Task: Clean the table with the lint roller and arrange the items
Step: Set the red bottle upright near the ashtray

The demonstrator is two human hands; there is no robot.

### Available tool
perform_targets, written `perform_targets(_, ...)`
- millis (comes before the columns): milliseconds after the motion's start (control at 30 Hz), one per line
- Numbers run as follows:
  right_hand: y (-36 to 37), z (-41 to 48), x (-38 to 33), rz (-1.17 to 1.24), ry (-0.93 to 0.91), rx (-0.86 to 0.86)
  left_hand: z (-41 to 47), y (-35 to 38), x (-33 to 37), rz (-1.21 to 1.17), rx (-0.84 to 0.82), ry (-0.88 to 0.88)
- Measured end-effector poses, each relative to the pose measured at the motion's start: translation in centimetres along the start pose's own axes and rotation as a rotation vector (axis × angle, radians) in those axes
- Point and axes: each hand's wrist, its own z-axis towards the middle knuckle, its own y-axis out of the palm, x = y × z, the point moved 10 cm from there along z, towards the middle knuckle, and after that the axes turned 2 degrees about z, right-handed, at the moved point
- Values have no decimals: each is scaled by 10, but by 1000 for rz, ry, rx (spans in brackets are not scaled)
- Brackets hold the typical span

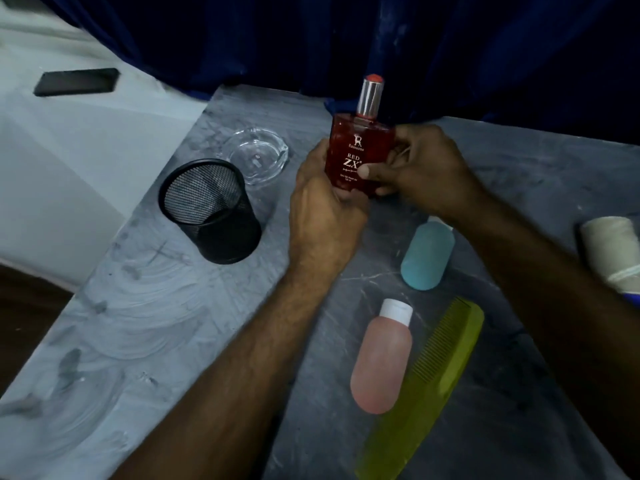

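Red perfume bottle, upright, gripped by left hand and right hand above the grey table. Left of it: mesh cup, glass ashtray. Lying nearer the person: blue bottle, pink bottle, green comb; lint roller at right edge.

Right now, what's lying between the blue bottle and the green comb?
In the head view, the pink bottle with a white cap lies on the table, below the blue bottle and just left of the green comb.
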Motion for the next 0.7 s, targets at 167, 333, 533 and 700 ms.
perform_targets(167,10,13,-13,-130,-109,58,9,-5,-4,-55,7,-24)
perform_targets(333,20,29,-24,-243,-137,35,19,-7,-15,-124,25,-82)
perform_targets(533,20,40,-34,-334,-138,39,27,-8,-23,-164,41,-116)
perform_targets(700,24,39,-31,-362,-111,19,31,-4,-30,-214,8,-160)
